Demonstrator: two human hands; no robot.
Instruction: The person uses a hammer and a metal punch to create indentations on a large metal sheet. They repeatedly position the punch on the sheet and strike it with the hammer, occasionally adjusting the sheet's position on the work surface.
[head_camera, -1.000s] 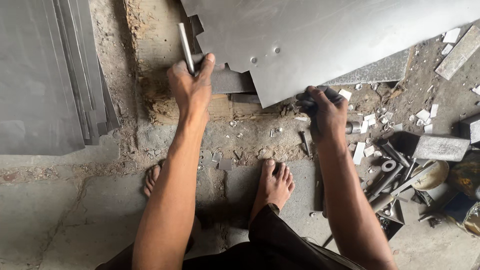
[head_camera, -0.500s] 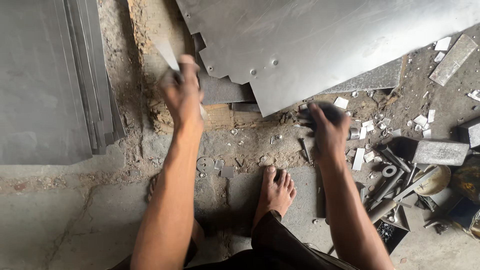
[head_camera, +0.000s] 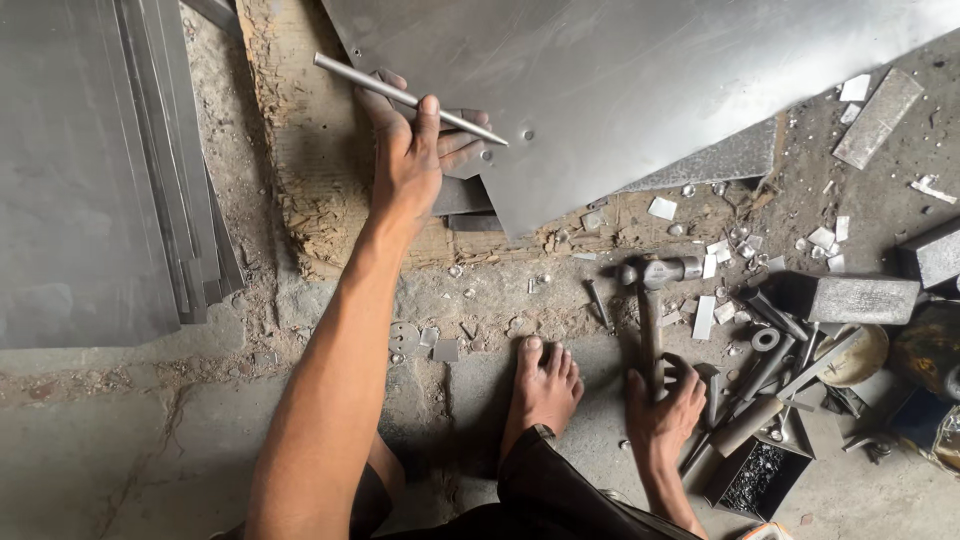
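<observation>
A stack of grey metal sheets (head_camera: 90, 170) lies at the far left beside a worn wooden block (head_camera: 300, 170). Over that block the left hand (head_camera: 410, 165) pinches a thin, straight, silvery metal rod (head_camera: 405, 98) between thumb and fingers, its tip resting on the big dull-grey metal sheet (head_camera: 640, 80) near a small hole. Further right, the right hand (head_camera: 665, 400) is closed round the handle of a hammer (head_camera: 655, 300) lying on the floor among scattered tools (head_camera: 770, 380).

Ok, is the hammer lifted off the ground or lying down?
Lying down. The hammer lies flat on the floor, head away from the person, with the right hand on its handle.
</observation>
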